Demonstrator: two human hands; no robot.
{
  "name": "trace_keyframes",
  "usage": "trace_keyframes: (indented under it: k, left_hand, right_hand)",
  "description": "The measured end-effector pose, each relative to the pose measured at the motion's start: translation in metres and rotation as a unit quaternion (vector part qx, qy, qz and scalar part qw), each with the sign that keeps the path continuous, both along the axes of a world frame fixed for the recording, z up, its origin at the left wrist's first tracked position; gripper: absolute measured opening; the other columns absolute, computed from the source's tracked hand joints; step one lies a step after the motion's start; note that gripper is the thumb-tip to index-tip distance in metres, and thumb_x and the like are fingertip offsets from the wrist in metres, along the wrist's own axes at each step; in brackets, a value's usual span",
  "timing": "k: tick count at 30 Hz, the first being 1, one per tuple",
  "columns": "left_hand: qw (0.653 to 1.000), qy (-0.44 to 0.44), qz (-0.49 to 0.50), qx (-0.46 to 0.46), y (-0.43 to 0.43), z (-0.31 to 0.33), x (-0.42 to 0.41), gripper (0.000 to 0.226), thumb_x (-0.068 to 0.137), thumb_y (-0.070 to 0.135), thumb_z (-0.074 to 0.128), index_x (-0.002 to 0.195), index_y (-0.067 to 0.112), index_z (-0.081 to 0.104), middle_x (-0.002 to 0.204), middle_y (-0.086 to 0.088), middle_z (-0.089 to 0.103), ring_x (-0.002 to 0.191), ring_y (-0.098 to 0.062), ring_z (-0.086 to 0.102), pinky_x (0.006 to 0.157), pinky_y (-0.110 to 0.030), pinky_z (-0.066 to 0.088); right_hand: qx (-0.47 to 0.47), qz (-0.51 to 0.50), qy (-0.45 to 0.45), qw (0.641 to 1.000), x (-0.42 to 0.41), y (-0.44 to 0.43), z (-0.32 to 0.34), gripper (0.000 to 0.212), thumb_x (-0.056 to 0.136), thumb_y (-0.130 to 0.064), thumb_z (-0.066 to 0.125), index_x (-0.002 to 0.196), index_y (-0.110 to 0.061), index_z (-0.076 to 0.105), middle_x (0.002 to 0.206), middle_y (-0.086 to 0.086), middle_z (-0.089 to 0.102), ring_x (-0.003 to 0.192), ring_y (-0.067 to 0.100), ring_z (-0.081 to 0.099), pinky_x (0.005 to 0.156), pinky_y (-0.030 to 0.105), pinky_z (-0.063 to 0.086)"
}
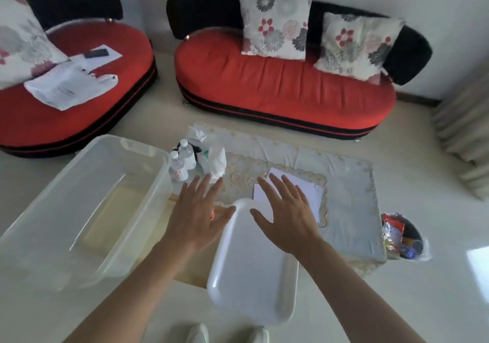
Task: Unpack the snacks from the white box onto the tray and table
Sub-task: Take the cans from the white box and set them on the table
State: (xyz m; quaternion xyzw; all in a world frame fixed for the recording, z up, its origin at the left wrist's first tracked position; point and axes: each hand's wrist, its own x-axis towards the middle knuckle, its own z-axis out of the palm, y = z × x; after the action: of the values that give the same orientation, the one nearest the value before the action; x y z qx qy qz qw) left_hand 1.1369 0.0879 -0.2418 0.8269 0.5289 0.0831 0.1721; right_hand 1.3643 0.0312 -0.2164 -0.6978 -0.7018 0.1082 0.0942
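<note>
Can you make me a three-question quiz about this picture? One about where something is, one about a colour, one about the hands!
1. Where are the small bottles? A on a shelf; B on the table beside the white box; C on the floor.
2. What colour is the long sofa's seat? A blue; B green; C red.
3. How are the hands? A both open, empty; B gripping bottles; C in fists.
Answers: B, they stand by the box's corner; C, the seat is red; A, left hand and right hand spread straight fingers.

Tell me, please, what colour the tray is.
The tray is plain white; the head view shows it best.
</note>
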Motion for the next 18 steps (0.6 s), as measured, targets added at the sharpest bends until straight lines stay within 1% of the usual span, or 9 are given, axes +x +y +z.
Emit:
trace_keyframes:
  k: [2,5,7,9,11,15,18]
  left_hand:
    - [0.999,0.018,-0.034,0.0,0.0,0.036,0.023,0.09,0.09,0.083,0.004,0.164,0.032,0.012,0.172,-0.003,0.01,0.159,-0.023,0.001,0.129,-0.048,0.003]
    - [0.992,0.044,-0.117,0.025,0.001,0.091,0.058,0.097,0.085,0.085,-0.001,0.164,0.031,0.014,0.171,-0.005,0.014,0.158,-0.026,0.006,0.128,-0.049,0.004]
    - [0.985,0.049,-0.159,0.054,-0.002,0.125,0.083,0.096,0.086,0.085,0.0,0.164,0.03,0.013,0.171,-0.006,0.014,0.158,-0.026,0.007,0.128,-0.049,0.005]
    - [0.976,0.04,-0.198,0.077,-0.007,0.158,0.106,0.093,0.089,0.084,0.005,0.164,0.03,0.012,0.171,-0.007,0.014,0.158,-0.026,0.007,0.128,-0.048,0.005]
    - [0.964,0.038,-0.244,0.099,-0.016,0.189,0.126,0.092,0.089,0.084,0.006,0.164,0.03,0.011,0.171,-0.007,0.013,0.158,-0.027,0.006,0.128,-0.049,0.005]
    - [0.93,0.035,-0.339,0.135,-0.049,0.238,0.163,0.099,0.083,0.086,0.0,0.164,0.03,0.01,0.171,-0.007,0.013,0.158,-0.028,0.006,0.128,-0.051,0.006]
    - [0.9,0.027,-0.408,0.154,-0.089,0.261,0.193,0.094,0.088,0.085,0.008,0.164,0.029,0.012,0.171,-0.007,0.013,0.158,-0.027,0.007,0.128,-0.05,0.006]
  right_hand:
    - [-0.001,-0.044,-0.017,0.999,0.018,-0.02,0.033,0.079,0.092,-0.072,0.02,0.16,-0.033,0.021,0.168,0.001,0.022,0.156,0.029,0.015,0.126,0.051,0.017]
    - [-0.001,-0.12,-0.051,0.991,0.044,-0.053,0.082,0.075,0.097,-0.07,0.03,0.161,-0.034,0.017,0.17,0.001,0.016,0.157,0.028,0.008,0.126,0.051,0.011]
    - [0.009,-0.178,-0.067,0.982,0.059,-0.078,0.115,0.075,0.097,-0.071,0.031,0.161,-0.035,0.014,0.17,0.001,0.012,0.157,0.027,0.004,0.126,0.052,0.008]
    - [0.017,-0.238,-0.078,0.968,0.069,-0.103,0.146,0.076,0.097,-0.073,0.03,0.161,-0.036,0.013,0.171,0.0,0.01,0.158,0.027,0.002,0.126,0.054,0.006]
    - [0.025,-0.291,-0.083,0.953,0.076,-0.131,0.172,0.078,0.095,-0.075,0.029,0.161,-0.036,0.013,0.171,0.001,0.009,0.158,0.027,0.0,0.126,0.056,0.006]
    - [0.04,-0.386,-0.09,0.917,0.085,-0.193,0.209,0.081,0.092,-0.079,0.03,0.16,-0.038,0.015,0.171,0.001,0.009,0.157,0.028,0.002,0.125,0.058,0.008]
    - [0.055,-0.455,-0.095,0.884,0.087,-0.251,0.23,0.081,0.091,-0.08,0.033,0.16,-0.039,0.017,0.17,0.0,0.01,0.157,0.028,0.003,0.125,0.058,0.009]
